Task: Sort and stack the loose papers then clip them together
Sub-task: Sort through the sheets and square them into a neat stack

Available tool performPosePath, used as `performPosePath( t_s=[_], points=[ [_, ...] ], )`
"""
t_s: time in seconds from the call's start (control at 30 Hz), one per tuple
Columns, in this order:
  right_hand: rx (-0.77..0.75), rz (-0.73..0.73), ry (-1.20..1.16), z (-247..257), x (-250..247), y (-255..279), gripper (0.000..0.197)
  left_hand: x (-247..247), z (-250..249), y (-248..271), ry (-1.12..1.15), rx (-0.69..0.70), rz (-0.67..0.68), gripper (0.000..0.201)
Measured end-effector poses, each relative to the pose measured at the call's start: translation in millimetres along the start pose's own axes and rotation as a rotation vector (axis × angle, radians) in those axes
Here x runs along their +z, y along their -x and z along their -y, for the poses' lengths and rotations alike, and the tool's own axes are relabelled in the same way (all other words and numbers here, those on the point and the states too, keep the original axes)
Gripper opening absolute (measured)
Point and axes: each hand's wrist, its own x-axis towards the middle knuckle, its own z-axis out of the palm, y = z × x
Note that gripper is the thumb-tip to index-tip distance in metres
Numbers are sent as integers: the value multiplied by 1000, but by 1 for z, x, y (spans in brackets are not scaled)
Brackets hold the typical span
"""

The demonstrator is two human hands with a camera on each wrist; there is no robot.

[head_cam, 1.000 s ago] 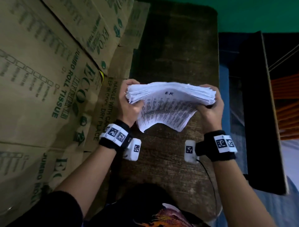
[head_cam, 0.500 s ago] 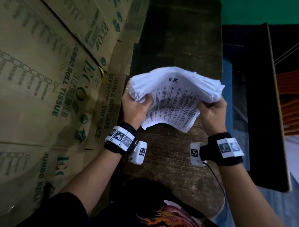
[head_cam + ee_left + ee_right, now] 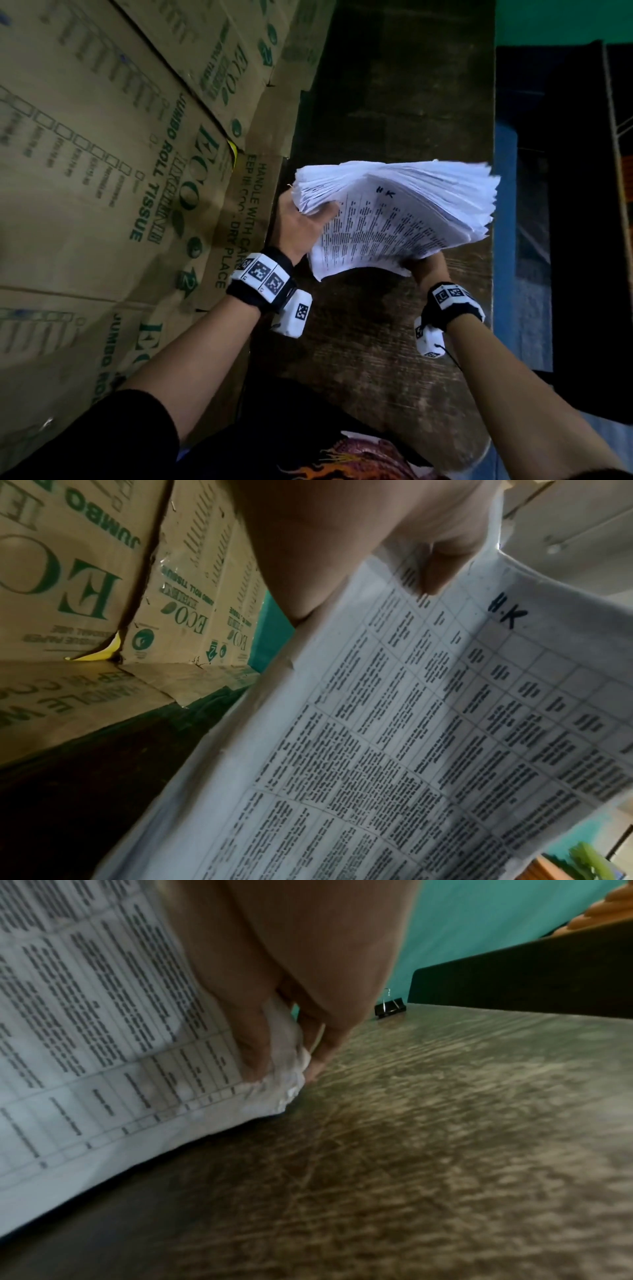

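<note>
A thick stack of white printed papers hangs tilted above the dark wooden table, its top sheet a table of text marked "H.K". My left hand grips its left edge, thumb on the top sheet. My right hand holds the lower right corner from beneath, mostly hidden by the sheets in the head view. In the right wrist view, thumb and fingers pinch the crumpled corner of the papers close to the table. A black binder clip sits at the table's far end.
Large brown cardboard boxes printed "ECO JUMBO ROLL TISSUE" crowd the table's left side. A dark board stands to the right beyond the table edge. A teal wall is behind.
The stack has swung and tilted to the right. My right hand has dropped from the right edge to the lower right corner; my left hand keeps its grip on the left edge.
</note>
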Motion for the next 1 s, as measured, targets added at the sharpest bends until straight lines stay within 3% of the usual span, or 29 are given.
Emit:
performPosePath(
  t_s=[0.1, 0.23, 0.27, 0.3, 0.37, 0.47, 0.57, 0.67, 0.77, 0.83, 1.0],
  points=[
    [44, -80, -173, 1, -1, 8, 30, -3, 0, -1, -10, 107, -40, 29],
    [161, 111, 69, 9, -11, 26, 37, -5, 14, 11, -55, 63, 6, 21],
    [105, 98, 47, 16, -18, 32, 32, -5, 16, 13, -60, 52, 1, 24],
    [-43, 63, -62, 24, -27, 39, 28, -7, 17, 14, -67, 50, -9, 29],
    [-312, 2, -337, 43, -51, 55, 43, -15, 16, 12, -67, 56, -10, 42],
    [-479, 13, -531, 57, -86, 66, 64, -33, 18, 4, -142, 25, 74, 55],
    [-522, 68, -533, 74, -91, 69, 68, -28, 18, 12, -243, -50, 133, 53],
    [-527, 70, -520, 83, -82, 67, 61, -18, 20, 19, -231, -79, 119, 32],
    [-514, 7, -537, 78, -86, 64, 61, -20, 18, 15, -184, -85, 35, 36],
    [-497, 6, -500, 81, -79, 67, 55, -13, 20, 18, -210, -70, 65, 35],
    [-505, -103, -623, 103, -64, 72, 47, 12, 24, 1, -160, -139, -132, 41]
  ],
)
